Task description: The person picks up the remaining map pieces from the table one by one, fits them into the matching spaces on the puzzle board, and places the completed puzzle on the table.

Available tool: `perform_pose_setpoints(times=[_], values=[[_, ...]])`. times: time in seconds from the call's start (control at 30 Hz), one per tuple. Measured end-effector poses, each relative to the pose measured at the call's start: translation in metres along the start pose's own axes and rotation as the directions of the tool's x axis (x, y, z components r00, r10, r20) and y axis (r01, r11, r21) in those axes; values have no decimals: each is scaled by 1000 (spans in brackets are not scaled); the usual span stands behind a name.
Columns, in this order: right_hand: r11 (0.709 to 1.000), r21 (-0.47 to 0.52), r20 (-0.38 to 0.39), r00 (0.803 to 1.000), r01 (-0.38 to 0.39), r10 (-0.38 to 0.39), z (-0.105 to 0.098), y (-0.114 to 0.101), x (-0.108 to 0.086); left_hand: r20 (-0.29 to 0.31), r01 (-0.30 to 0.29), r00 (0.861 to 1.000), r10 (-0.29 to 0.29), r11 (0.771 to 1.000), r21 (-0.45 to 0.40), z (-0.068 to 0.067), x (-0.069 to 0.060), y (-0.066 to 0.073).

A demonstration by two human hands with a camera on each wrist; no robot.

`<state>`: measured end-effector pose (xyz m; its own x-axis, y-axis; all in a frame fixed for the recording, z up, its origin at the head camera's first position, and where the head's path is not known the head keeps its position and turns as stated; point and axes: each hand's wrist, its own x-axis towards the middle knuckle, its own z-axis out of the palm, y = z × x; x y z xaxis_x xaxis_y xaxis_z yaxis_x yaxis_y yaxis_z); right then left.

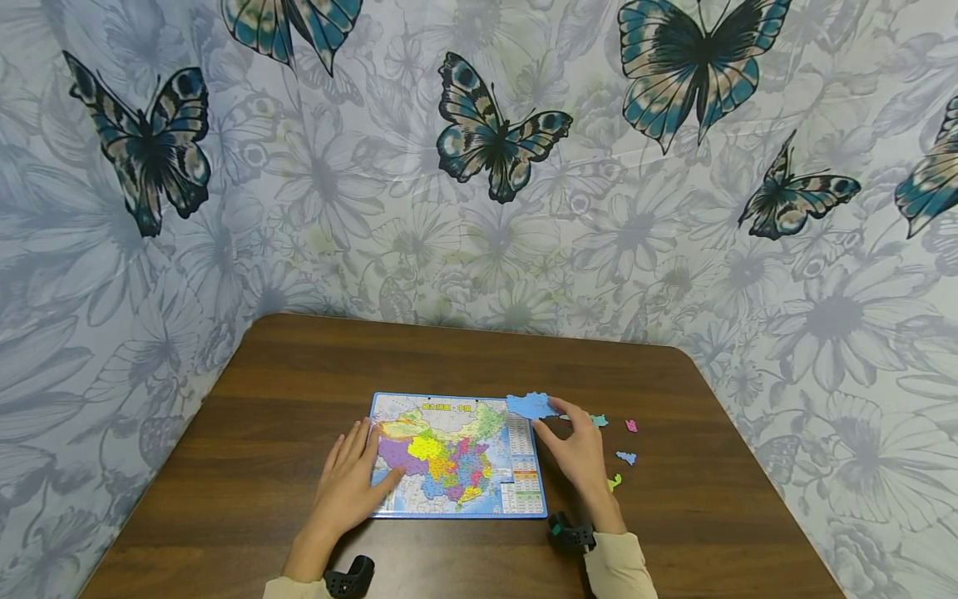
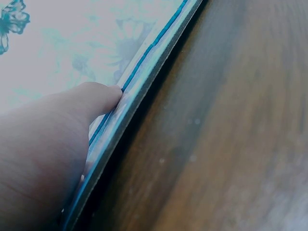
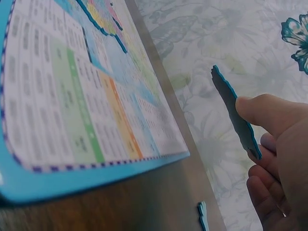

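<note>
A map puzzle board point(image 1: 524, 499) with a blue rim and coloured map pieces lies on the table. My left hand point(image 1: 348, 482) rests on its left edge, fingers straight, the thumb over the map; the left wrist view shows that thumb point(image 2: 103, 98) on the board's edge. In my right hand point(image 1: 580, 453) a blue puzzle piece point(image 1: 531, 405) is pinched between thumb and fingers, above the board's upper right corner. Seen from the right wrist, the blue piece point(image 3: 236, 115) is held edge-on, apart from the board point(image 3: 96, 96).
To the right of the board lie loose puzzle pieces: a teal one point(image 1: 599, 420) partly behind the right hand, a pink one point(image 1: 632, 425), a small blue one point(image 1: 626, 457) and a yellow-green one point(image 1: 614, 482). A butterfly-patterned wall covering point(image 1: 479, 249) stands behind the wooden table point(image 1: 299, 366).
</note>
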<state>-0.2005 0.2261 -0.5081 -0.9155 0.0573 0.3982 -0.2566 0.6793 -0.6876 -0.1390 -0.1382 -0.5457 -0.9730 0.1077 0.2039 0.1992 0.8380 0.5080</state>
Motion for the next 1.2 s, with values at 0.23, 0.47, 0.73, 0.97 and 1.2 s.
perform_pose_setpoints(times=[0.23, 0.47, 0.73, 0.97, 1.2], values=[[1000, -9, 10, 1000, 10, -9, 5, -7, 0, -2, -2, 1000, 2, 1000, -2, -1, 0, 0], [1000, -7, 22, 999, 24, -24, 11, -11, -1, 17, 4, 1000, -4, 1000, 3, -2, 0, 1], [999, 21, 46, 998, 48, -49, 17, -18, -2, 16, 2, 1000, -2, 1000, 1, -3, 0, 2], [994, 48, 37, 995, 95, -97, 22, -19, -1, 10, -3, 1000, 3, 1000, 2, -3, 1, 1], [992, 70, 41, 993, 105, -108, 27, -22, -2, 8, -7, 1000, 7, 1000, 3, -3, 1, 1]])
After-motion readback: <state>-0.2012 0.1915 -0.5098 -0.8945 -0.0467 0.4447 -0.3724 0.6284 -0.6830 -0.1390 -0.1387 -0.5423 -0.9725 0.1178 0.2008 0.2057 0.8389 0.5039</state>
